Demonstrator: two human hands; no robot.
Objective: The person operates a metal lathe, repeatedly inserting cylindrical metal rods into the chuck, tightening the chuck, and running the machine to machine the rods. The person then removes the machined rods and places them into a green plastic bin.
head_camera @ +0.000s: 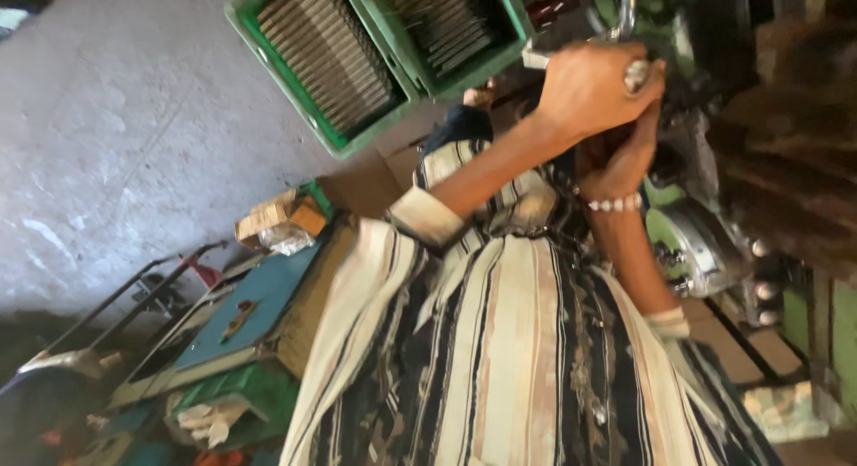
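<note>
The left hand has its grip tight around a shiny metal lever handle. The right hand sits just under it; its grip cannot be seen. Green plastic crates stand far left.

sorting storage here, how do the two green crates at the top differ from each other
The left green crate shows nearly whole, one corner pointing down at the floor; the right green crate is cut off by the frame's top edge. The left one's contents look paler grey, the right one's darker. Both are green plastic, packed with thin ribbed grey pieces in tight rows, side by side.
</note>
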